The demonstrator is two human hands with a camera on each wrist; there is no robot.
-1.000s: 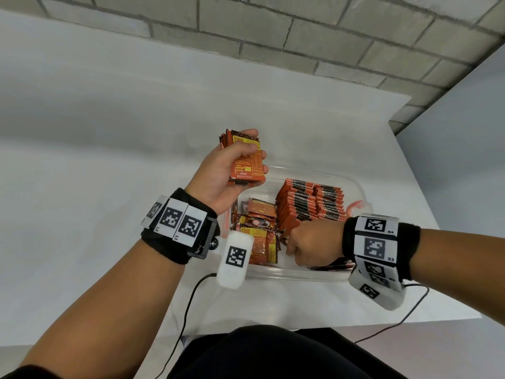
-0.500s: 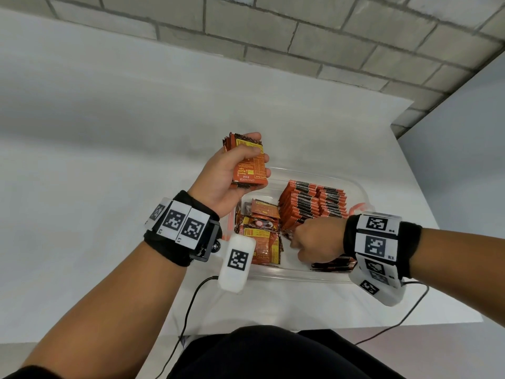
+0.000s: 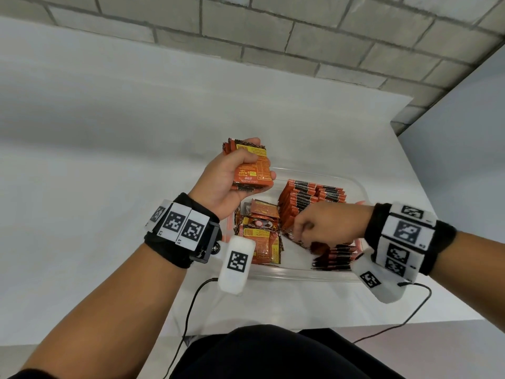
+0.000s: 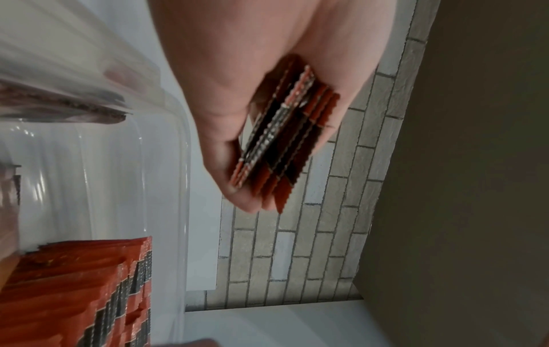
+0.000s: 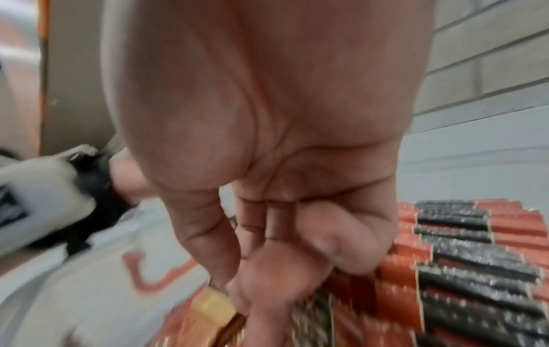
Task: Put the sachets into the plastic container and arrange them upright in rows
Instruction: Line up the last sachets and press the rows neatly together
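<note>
- My left hand [image 3: 232, 176] grips a stack of sachets [image 3: 252, 166] above the far-left corner of the plastic container [image 3: 358, 184]; fingers and thumb are curled round the stack, much as half a second ago, the hand only a little higher
- In the left wrist view the stack [image 4: 285, 131] shows edge-on, fanned slightly between thumb and fingers
- My right hand [image 3: 328, 225] has shifted from the near end of the upright rows [image 3: 308, 198] toward the container's near-right part, knuckles up, fingers curled downward
- In the right wrist view the thumb and fingertips [image 5: 267, 291] meet on a sachet edge [image 5: 212, 305] beside the rows [image 5: 475, 270]; motion blur leaves it uncertain whether this is a firm pinch or a mere touch
- Loose sachets [image 3: 259, 236] lie flat in the near-left part of the container
- Judgement: the rows stand partly built; the right hand is seating or straightening a sachet, so the flat pile and my held stack remain to be stood upright
</note>
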